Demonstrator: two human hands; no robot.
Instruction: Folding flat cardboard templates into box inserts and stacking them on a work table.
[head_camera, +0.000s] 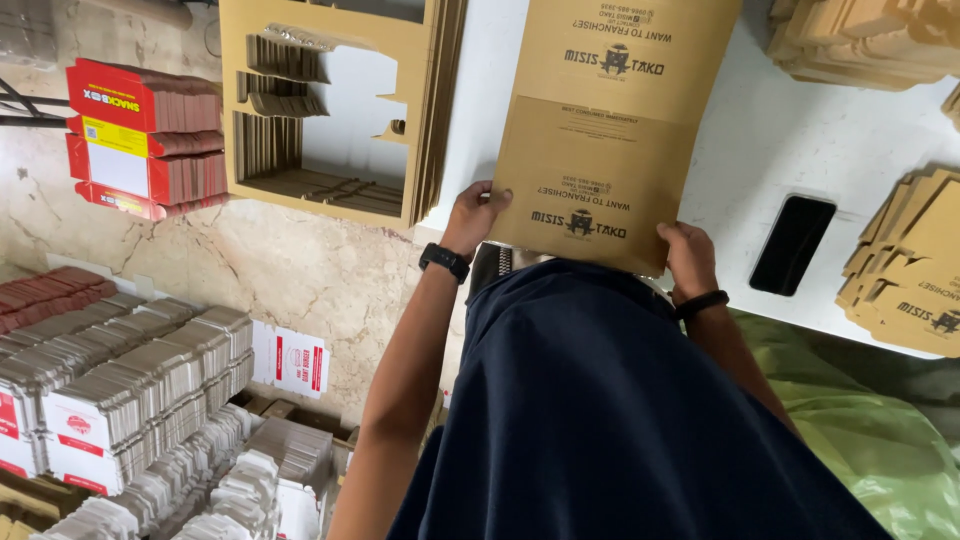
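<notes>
**Both hands grip a flat brown carton at the table's edge**

The left hand (474, 215) clasps the lower left edge of a flat brown cardboard carton blank (600, 130), fingers curled over the edge, a black watch (445, 262) on its wrist. The right hand (688, 255) grasps the lower right corner of the same blank, thumb on top, with a black band (700, 304) around the wrist. The blank lies printed side up on the white table (790, 130), reaching away from the person, its near edge just above the person's dark blue shirt (600, 400).

Just right of the right hand, a black phone (792, 244) lies face up on the table. Further right sits a stack of folded brown cartons (910, 265), and another heap of brown cardboard (870, 40) rests at the table's far corner. Left of the blank, a stack of die-cut cardboard sheets (330, 100) with cut-out openings stands beside the table. A green plastic sheet (870, 420) spreads below the table's right side.

On the marble floor (300, 270) to the left lie red and yellow flat boxes (145, 135) in a pile, and nearer the person, rows of bundled white and red flat boxes (130, 400) stacked on edge.
</notes>
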